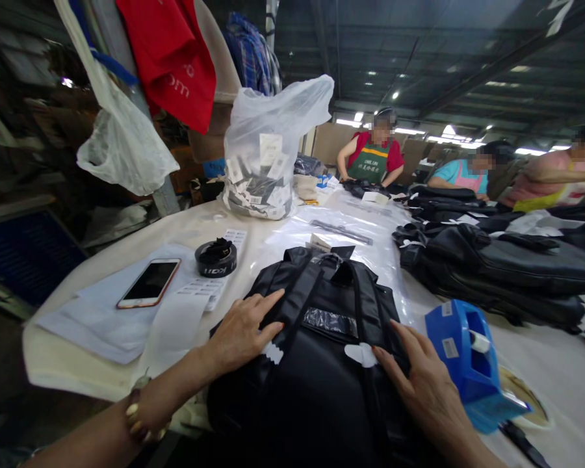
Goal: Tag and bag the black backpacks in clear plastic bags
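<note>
A black backpack (316, 396) lies on the table in front of me, its shoulder straps facing up and its top end pointing away. Flat on its left side rests my left hand (246, 328), fingers spread beside the left strap. My right hand (422, 367) lies along the right side, its fingers stretched out next to the right strap. Near my left fingertips a white paper piece (273, 353) sits on the strap. Another white piece (361, 355) is by my right fingertips. Clear plastic covers a dark panel (330, 322) between the straps.
Left lie a phone (149, 283), a black roll (216, 258) and white sheets (97, 318). A plastic bag of tags (258, 175) stands behind. On the right are a blue tape dispenser (461, 357) and piled black bags (492, 266). Several people (373, 156) work across the table.
</note>
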Tool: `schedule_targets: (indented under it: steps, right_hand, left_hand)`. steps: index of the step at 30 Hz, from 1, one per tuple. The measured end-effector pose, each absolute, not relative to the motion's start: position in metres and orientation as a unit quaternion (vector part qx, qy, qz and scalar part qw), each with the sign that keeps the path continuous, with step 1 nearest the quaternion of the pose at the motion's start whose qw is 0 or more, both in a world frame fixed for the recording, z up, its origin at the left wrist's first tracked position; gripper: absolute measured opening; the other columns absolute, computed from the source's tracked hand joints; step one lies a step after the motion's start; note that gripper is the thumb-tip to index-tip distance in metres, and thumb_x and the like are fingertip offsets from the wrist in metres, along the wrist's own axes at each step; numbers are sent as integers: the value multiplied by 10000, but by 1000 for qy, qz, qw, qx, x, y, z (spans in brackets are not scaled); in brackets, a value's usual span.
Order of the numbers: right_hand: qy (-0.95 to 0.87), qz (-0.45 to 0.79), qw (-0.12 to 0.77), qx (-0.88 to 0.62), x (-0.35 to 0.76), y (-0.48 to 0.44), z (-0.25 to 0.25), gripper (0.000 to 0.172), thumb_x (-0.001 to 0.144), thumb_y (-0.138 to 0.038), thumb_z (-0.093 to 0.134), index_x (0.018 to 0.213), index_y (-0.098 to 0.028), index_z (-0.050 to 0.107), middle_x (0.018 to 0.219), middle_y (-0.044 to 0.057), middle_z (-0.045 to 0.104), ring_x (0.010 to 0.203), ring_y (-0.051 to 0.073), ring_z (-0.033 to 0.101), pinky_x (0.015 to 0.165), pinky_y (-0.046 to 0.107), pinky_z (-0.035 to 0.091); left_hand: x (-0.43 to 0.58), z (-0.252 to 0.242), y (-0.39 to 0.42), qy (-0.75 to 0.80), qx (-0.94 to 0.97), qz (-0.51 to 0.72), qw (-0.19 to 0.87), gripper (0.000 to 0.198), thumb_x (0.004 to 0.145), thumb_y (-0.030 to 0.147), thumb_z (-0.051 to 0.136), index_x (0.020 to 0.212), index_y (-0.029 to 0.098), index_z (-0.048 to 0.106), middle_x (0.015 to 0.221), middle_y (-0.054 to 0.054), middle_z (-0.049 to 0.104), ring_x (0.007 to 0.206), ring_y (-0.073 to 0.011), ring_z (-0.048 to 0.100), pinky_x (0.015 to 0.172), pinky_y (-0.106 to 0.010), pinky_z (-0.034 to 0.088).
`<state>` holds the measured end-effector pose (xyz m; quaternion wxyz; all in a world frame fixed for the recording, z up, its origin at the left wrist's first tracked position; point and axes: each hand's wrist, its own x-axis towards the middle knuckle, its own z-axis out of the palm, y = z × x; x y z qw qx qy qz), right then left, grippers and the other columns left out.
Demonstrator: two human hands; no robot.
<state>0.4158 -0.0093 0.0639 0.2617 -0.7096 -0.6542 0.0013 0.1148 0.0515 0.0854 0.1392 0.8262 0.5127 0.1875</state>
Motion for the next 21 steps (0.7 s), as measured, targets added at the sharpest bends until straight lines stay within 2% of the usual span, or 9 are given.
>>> schedule_targets:
  steps: [3, 5, 8, 11, 13, 15, 17, 19, 21]
  right_hand:
    - [-745, -95, 228, -620, 412, -9, 57, 458, 912, -422, 322, 1288, -220, 487, 1325, 78, 510, 1198, 245, 495, 989, 441, 437]
    - [-794, -132, 176, -567, 413, -8, 49, 422, 927, -329, 305, 1269, -200, 516, 1307, 74, 531, 1170, 232, 527, 942, 412, 487]
    - [-812, -180, 146, -536, 416, -6, 40, 408, 921, -295, 334, 1238, -159, 552, 1280, 87, 549, 1139, 236, 554, 884, 368, 536]
    - [-817, -200, 143, -521, 420, -7, 35, 393, 913, -284, 375, 1235, -151, 559, 1284, 79, 542, 1155, 242, 541, 892, 356, 537]
    - [-824, -183, 145, -517, 424, -9, 34, 397, 909, -279, 402, 1270, -174, 531, 1290, 56, 539, 1164, 236, 533, 899, 351, 535]
    - [-831, -150, 154, -513, 427, -11, 36, 412, 905, -283, 416, 1306, -227, 497, 1289, 24, 542, 1160, 230, 537, 890, 348, 541]
    - [-838, -134, 157, -505, 431, -13, 39, 408, 903, -301, 422, 1304, -280, 496, 1262, -1, 564, 1130, 226, 561, 864, 347, 554]
    - [-845, -160, 144, -489, 434, -13, 43, 371, 905, -332, 423, 1255, -299, 543, 1202, -11, 606, 1068, 221, 601, 814, 334, 572]
    - [-854, -224, 129, -451, 435, -11, 43, 316, 904, -375, 439, 1151, -291, 620, 1094, -13, 665, 949, 201, 654, 720, 288, 585]
  left_hand:
    - [112, 78, 43, 491, 847, 178, 100, 445, 886, 242, 467, 1330, 278, 453, 1097, -90, 555, 1047, -245, 516, 912, -438, 400]
    - [111, 76, 39, 487, 856, 161, 69, 423, 877, 217, 484, 1294, 278, 502, 1139, -113, 532, 1090, -270, 496, 929, -468, 392]
    - [115, 89, 41, 487, 865, 112, 41, 423, 831, 213, 563, 1250, 269, 547, 1244, -149, 486, 1177, -317, 444, 963, -514, 371]
    - [133, 122, 56, 460, 885, 46, 51, 217, 807, 271, 615, 1001, 192, 674, 1245, -154, 505, 1165, -336, 458, 962, -513, 388]
    - [155, 144, 77, 448, 892, 22, 64, 226, 843, 326, 583, 842, 125, 687, 1135, -163, 571, 1071, -326, 523, 911, -479, 443]
    - [182, 157, 103, 443, 894, 46, 47, 231, 845, 289, 585, 882, 78, 673, 1049, -168, 605, 1034, -325, 543, 900, -461, 457]
    - [210, 155, 127, 438, 896, 63, 49, 264, 848, 270, 587, 999, 60, 641, 1064, -170, 607, 1041, -315, 546, 910, -443, 454]
    - [233, 138, 145, 443, 891, 88, 51, 397, 891, 324, 531, 1176, 49, 550, 1173, -189, 566, 1131, -322, 499, 963, -464, 415]
    - [249, 111, 155, 444, 887, 114, 54, 542, 931, 438, 433, 1359, 111, 375, 1352, -179, 442, 1268, -331, 377, 1027, -521, 338]
